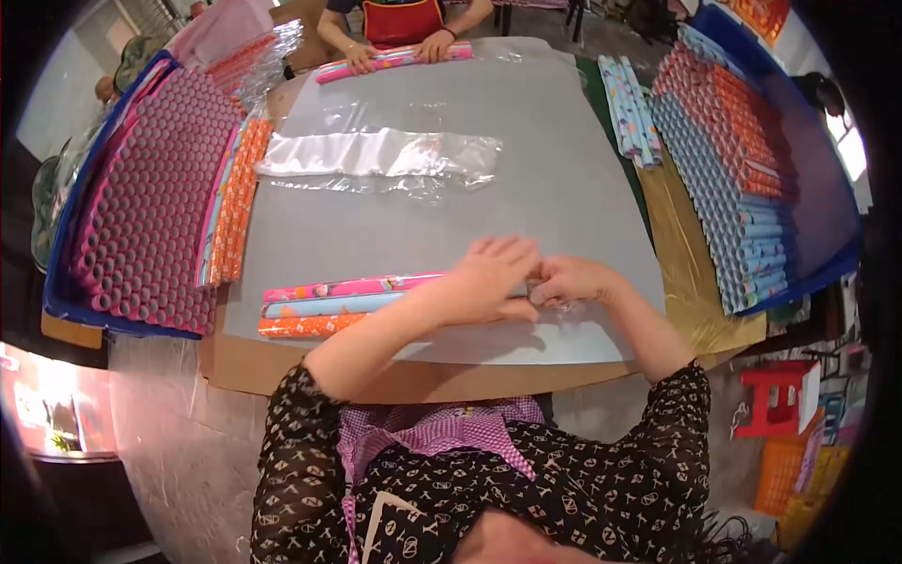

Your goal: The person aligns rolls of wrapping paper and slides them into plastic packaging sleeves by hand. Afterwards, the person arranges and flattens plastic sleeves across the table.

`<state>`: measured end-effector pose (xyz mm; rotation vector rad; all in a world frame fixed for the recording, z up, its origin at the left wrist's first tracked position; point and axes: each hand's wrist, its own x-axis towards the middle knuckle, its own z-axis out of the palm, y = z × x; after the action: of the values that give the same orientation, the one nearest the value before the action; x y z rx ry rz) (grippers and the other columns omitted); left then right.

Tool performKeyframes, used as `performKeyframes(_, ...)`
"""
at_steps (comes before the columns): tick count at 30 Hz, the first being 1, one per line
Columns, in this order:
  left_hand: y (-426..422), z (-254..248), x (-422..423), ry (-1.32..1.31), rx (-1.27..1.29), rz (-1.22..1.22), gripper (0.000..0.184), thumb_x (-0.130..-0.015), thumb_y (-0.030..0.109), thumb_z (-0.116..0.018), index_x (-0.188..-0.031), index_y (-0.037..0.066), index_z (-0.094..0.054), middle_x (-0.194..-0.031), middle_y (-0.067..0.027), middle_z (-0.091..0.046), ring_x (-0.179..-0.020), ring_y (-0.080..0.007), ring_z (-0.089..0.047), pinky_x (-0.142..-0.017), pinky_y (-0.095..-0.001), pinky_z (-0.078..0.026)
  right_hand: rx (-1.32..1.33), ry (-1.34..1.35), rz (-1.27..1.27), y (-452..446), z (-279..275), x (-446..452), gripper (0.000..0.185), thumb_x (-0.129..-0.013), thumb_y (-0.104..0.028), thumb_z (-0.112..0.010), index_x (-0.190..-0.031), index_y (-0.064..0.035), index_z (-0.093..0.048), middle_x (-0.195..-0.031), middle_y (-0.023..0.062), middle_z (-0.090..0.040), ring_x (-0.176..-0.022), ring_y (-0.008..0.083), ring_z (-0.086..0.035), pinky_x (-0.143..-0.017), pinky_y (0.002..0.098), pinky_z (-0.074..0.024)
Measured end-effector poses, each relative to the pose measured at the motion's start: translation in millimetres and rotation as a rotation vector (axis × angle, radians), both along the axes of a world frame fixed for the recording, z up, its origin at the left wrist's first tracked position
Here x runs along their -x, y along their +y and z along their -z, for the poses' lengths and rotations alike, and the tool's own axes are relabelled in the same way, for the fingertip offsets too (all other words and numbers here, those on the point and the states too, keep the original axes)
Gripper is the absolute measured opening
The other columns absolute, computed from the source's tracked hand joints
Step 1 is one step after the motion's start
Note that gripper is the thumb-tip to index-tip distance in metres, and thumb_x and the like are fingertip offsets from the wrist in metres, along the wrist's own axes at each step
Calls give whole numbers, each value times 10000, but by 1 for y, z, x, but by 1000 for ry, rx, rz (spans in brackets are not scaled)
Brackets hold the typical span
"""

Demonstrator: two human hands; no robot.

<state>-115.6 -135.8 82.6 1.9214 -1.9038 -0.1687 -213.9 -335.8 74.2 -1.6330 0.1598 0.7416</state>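
Observation:
In front of me on the table lie three wrapping paper rolls side by side: a pink roll [352,287], a light blue roll [334,307] and an orange roll [305,326]. My left hand [493,275] is over their right end, fingers stretched out and slightly blurred; its palm hides part of the rolls. Close beside it, my right hand [571,279] has its fingers pinched at the roll ends, where a clear plastic bag [564,306] shows faintly. Exactly how much plastic is between those fingers is partly hidden.
A flat clear plastic bag stack [381,155] lies mid-table. Blue crates with pink rolls [155,197] and blue and orange rolls [742,179] flank the table. Loose orange rolls [240,202] and light blue rolls [629,108] lie alongside. Opposite, a co-worker's hands [437,47] hold pink rolls.

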Motion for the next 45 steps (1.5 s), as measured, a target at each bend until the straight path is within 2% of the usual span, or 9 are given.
performKeyframes(9,-25,29,11,99,-224,-35,426,-799,323,-655,-1087,26,-555,-1052,-179,-564,-1052,-361,-518,-942,-440,-380,-177,172,179,-2,23,13,80,-805,-75,-604,-853,-10,-606,-583,-6,-511,-470,80,-450,-427,235,-336)
performKeyframes(20,-13,70,24,19,-72,-73,293,-771,247,-670,-998,71,-612,-1039,-94,-557,-1026,-309,-507,-905,-414,-394,-698,646,563,11,71,33,168,-909,-187,-532,-762,-117,-492,-548,-64,-406,-397,29,-300,-371,220,-201)
performKeyframes(28,-18,75,31,-51,38,-126,206,-800,211,-635,-918,42,-639,-975,-77,-571,-993,-276,-513,-872,-398,-400,-1087,584,758,24,59,52,180,-952,-236,-487,-817,-116,-499,-610,-36,-476,-400,42,-282,-385,226,-218)
performKeyframes(31,-19,76,30,5,-28,-156,204,-812,202,-625,-922,33,-649,-978,-86,-587,-998,-280,-510,-882,-399,-400,-986,319,914,38,35,60,166,-965,-199,-471,-998,-62,-558,-723,13,-561,-443,61,-379,-414,220,-303)
performKeyframes(33,-21,82,31,-40,141,-193,170,-831,217,-591,-800,66,-661,-892,-88,-588,-896,-279,-528,-813,-395,-406,-279,-323,702,47,30,69,285,-949,-152,-513,-1200,-17,-524,-835,81,-604,-582,149,-537,-520,261,-434)
performKeyframes(34,-21,82,33,-35,140,-188,170,-831,217,-591,-800,66,-661,-892,-88,-588,-896,-279,-528,-813,-395,-406,-277,-319,709,48,31,67,285,-949,-152,-513,-1200,-17,-524,-835,81,-604,-582,149,-537,-520,261,-434)
performKeyframes(36,-21,80,32,132,78,-207,182,-848,192,-589,-912,40,-664,-1007,-104,-614,-992,-293,-511,-901,-407,-397,639,-1192,189,44,32,56,387,-903,-104,-567,-1275,-19,-500,-927,126,-615,-768,265,-608,-645,344,-490)
performKeyframes(40,-21,68,30,72,-61,-168,195,-864,201,-568,-892,39,-672,-980,-104,-609,-992,-292,-514,-900,-408,-397,890,-1051,111,36,31,54,348,-857,-96,-610,-1191,-27,-542,-983,142,-615,-885,331,-591,-717,408,-478)
performKeyframes(45,-20,73,27,-23,-25,-178,185,-856,209,-575,-905,58,-669,-940,-88,-597,-981,-278,-523,-884,-403,-398,892,-760,159,21,54,53,122,-899,-174,-580,-890,-54,-563,-703,76,-600,-617,282,-572,-565,368,-448)
